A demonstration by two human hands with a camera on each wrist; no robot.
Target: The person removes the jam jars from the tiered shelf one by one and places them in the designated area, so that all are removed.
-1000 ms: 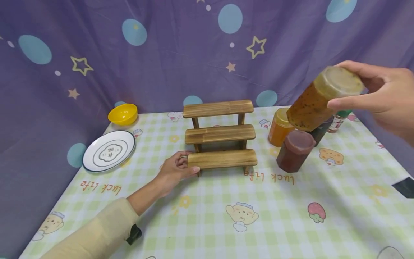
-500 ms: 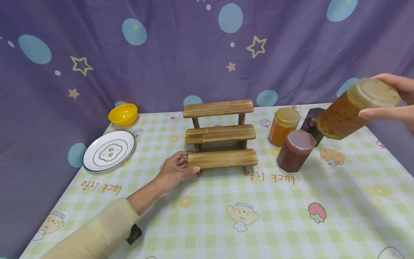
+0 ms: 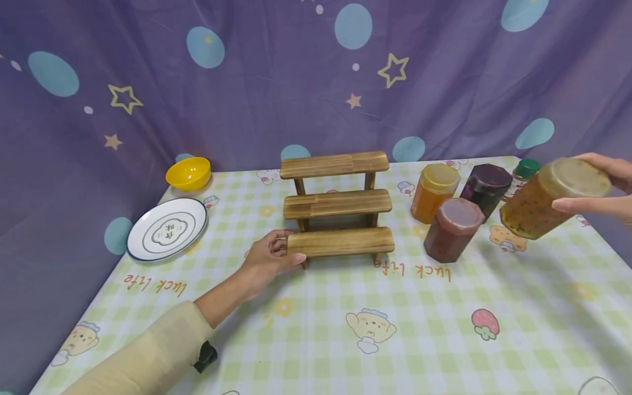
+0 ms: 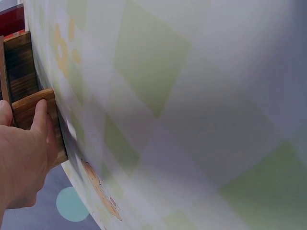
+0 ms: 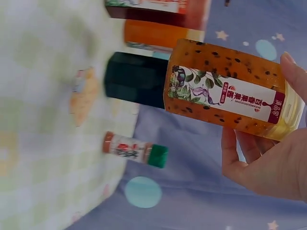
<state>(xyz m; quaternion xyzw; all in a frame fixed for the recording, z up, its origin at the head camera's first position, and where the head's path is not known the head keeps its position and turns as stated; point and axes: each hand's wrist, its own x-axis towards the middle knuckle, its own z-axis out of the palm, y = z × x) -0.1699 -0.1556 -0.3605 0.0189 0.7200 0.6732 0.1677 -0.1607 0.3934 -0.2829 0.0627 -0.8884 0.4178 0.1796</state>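
Note:
My right hand [image 3: 609,189] grips a jar of orange passion fruit jam [image 3: 535,200] near its lid, tilted above the table's right side. In the right wrist view the jar [image 5: 216,88] shows black seeds and a white label with a purple band. My left hand [image 3: 269,258] holds the left end of the lowest step of a three-tier wooden rack [image 3: 340,241], thumb at the front edge. The left wrist view shows the fingers on the rack's side [image 4: 36,108]. Close to the held jar stand a dark purple jar [image 3: 486,189], an orange jar [image 3: 434,195] and a reddish jar [image 3: 451,230].
Behind the held jar stands a small green-capped spice bottle [image 3: 527,169]. A white plate [image 3: 140,233] and a yellow bowl [image 3: 188,174] sit at the left. A checked tablecloth [image 3: 316,340] covers the table, with a purple curtain [image 3: 257,99] behind it.
My right hand has carried the passion fruit jam jar rightward and lower, uncovering the purple jar and the spice bottle. My left hand has stayed on the rack.

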